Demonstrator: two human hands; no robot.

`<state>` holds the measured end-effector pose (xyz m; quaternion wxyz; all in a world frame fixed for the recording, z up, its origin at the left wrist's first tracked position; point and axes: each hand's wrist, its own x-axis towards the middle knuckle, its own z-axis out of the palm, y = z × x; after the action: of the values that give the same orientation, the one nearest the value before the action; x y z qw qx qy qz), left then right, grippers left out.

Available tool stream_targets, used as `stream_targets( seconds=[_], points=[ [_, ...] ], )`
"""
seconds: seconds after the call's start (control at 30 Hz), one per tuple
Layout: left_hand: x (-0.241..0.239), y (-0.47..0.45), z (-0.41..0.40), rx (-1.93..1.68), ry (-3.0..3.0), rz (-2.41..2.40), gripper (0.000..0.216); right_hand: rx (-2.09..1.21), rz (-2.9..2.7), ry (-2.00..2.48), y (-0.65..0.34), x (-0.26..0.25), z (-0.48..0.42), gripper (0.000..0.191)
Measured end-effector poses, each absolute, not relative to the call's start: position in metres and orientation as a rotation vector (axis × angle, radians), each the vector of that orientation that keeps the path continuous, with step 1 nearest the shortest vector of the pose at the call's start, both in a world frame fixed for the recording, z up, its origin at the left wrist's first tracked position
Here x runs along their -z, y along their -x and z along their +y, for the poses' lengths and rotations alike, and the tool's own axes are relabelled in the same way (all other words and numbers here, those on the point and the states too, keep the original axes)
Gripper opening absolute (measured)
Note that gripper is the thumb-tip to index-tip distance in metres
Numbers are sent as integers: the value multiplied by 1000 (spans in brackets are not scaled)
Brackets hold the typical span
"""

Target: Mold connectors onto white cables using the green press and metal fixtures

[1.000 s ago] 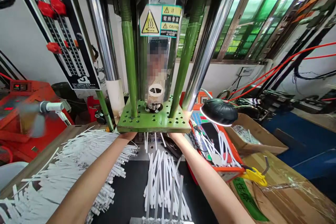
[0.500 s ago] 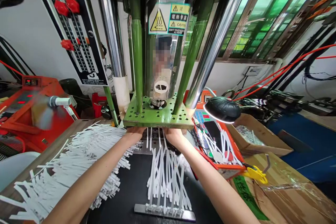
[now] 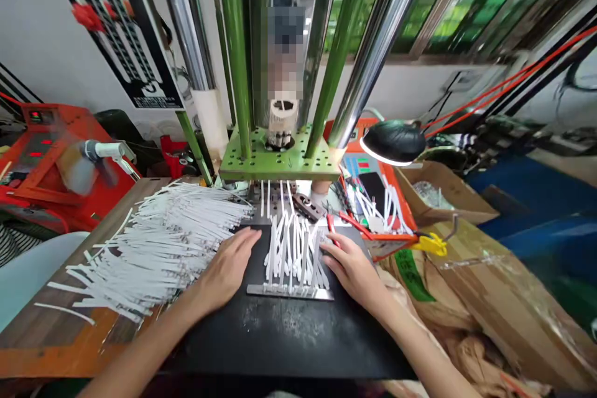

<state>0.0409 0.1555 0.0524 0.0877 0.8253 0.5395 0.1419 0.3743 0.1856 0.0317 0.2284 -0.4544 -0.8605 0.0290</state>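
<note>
My left hand [image 3: 236,260] is over the black work surface [image 3: 219,342], beside a large pile of white strips [image 3: 163,249]. Its fingers are stretched out and hold nothing. My right hand [image 3: 349,264], also open with fingers extended, is at the right side of a smaller bundle of white strips [image 3: 284,255]; whether the fingertips touch it I cannot tell. A flat metal bar [image 3: 290,292] lies across the near ends of that bundle. Beyond the hands, several white strips [image 3: 263,199] stick out from under the press's green plate [image 3: 280,168].
Red-handled pliers [image 3: 332,227] and a dark brown metal part [image 3: 308,207] lie right of the press. An orange-red tray [image 3: 396,241] holds more strips. A black lamp [image 3: 393,140] hangs above it. Cardboard boxes [image 3: 489,261] stand at the right, an orange machine [image 3: 46,155] at the left.
Both hands have come back from beneath the press plate toward me, now apart on either side of the strip bundle. The camera view has tilted downward.
</note>
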Motion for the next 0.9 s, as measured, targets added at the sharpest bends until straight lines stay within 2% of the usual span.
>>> stream_targets(
  seconds=[0.07,0.17,0.23,0.37,0.63,0.9],
  points=[
    [-38,-17,90,-443,-2660,1581,50,-90,-2345,1195,-407,-17,127,29],
    [-26,11,26,-280,-2860,1556,67,-59,-2439,1196,-429,-3,68,54],
    [-21,18,11,-179,-2862,1645,67,11,-2500,1266,-429,2,50,65],
    [-13,13,11,-138,-2767,1740,84,44,-2534,1404,-418,6,47,88],
    [-1,21,12,-281,-2799,1657,80,45,-2489,1447,-413,-2,47,75],
    [7,25,13,-336,-2794,1615,78,17,-2482,1458,-410,-4,48,74]
  ],
)
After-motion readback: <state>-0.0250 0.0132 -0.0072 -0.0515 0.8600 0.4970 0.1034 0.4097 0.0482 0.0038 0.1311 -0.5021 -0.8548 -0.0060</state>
